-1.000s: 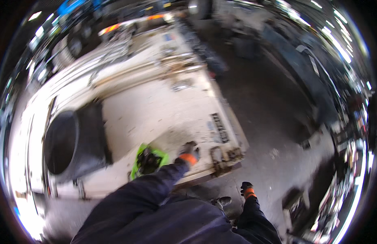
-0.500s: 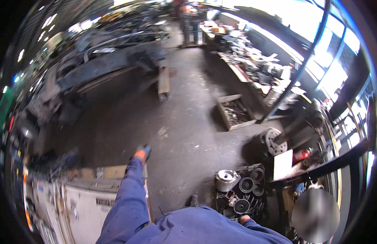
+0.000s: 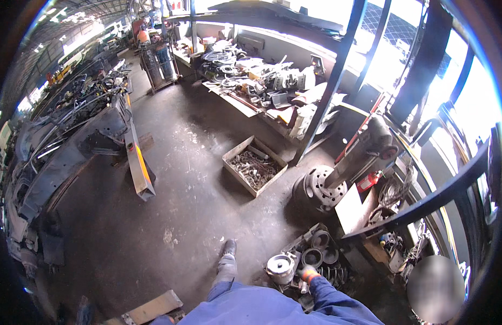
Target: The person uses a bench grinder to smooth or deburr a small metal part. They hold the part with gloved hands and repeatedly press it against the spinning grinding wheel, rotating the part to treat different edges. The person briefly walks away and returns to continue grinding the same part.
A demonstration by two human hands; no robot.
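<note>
My right hand [image 3: 308, 273], in a grey and orange glove, reaches down among a cluster of metal parts at the lower right. It is beside a pale round metal housing [image 3: 280, 265] with a flat ringed top. Just beyond it lie open metal rings [image 3: 312, 257], and coiled springs [image 3: 331, 275] are to its right. Its fingertips blend into the dark parts, so their grip is unclear. Of my left arm only a bit of blue sleeve [image 3: 163, 320] shows at the lower edge; the left hand is out of sight.
A square tray [image 3: 284, 167] of small scrap sits on the floor ahead. To its right stand a perforated wheel rim [image 3: 321, 187] and a red extinguisher [image 3: 368, 181]. A steel beam [image 3: 136, 157] juts out at left. A cluttered bench [image 3: 251, 112] runs along the window wall.
The view has swung to the right. My left hand, earlier stretched over a white cabinet, has left the picture. My right hand has moved forward, in among the metal parts.
</note>
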